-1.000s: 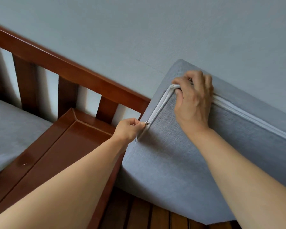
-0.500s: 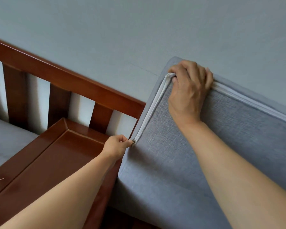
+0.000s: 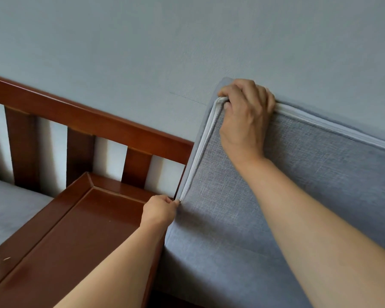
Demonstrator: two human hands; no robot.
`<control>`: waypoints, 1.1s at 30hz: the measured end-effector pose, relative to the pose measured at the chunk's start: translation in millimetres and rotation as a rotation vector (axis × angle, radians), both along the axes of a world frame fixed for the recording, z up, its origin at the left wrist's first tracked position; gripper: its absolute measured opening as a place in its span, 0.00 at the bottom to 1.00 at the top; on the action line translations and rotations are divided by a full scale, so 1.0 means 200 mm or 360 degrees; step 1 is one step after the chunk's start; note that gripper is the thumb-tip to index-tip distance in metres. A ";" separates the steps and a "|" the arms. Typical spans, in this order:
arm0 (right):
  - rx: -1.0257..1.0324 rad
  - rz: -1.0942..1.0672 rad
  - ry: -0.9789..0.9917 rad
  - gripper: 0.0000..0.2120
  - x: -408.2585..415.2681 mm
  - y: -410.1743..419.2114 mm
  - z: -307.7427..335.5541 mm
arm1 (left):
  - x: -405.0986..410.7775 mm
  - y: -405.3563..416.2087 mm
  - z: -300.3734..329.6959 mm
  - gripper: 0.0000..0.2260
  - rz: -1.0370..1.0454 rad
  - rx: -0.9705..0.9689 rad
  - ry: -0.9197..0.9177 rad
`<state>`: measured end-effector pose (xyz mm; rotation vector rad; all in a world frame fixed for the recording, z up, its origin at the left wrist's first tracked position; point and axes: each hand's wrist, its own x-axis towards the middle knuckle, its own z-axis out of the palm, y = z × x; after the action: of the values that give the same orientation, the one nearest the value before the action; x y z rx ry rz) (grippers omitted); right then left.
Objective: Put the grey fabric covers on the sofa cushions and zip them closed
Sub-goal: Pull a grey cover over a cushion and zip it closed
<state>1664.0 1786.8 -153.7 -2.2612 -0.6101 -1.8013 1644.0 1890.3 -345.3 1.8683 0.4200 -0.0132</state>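
A sofa cushion in a grey fabric cover [image 3: 276, 196] stands on edge against the wall, on the right. A white zipper [image 3: 198, 152] runs down its left edge and along its top edge. My left hand [image 3: 159, 211] pinches the small metal zipper pull [image 3: 179, 201] low on the left edge. My right hand [image 3: 246, 116] grips the cushion's top left corner, fingers curled over the top edge and thumb on the zipper seam.
The brown wooden sofa frame [image 3: 87, 121] with slatted back runs along the left. A wooden tray-like section [image 3: 76, 230] lies below my left arm. Another grey cushion [image 3: 7, 210] sits at the far left. A grey wall [image 3: 187, 41] fills the background.
My left hand has drawn the zipper pull further down the cushion's left edge. My right hand shifted up onto the top left corner. The view moved, so the cushion sits further right.
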 end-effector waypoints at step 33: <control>-0.0188 -0.0927 0.1720 0.44 -0.44 -1.69 0.40 | -0.11 -1.02 1.34 0.36 -0.0670 0.2064 -0.0908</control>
<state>1576.2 1448.9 -74.2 -3.1680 0.1727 -0.3936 1621.1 1687.2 -77.6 3.0351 -0.5241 0.6252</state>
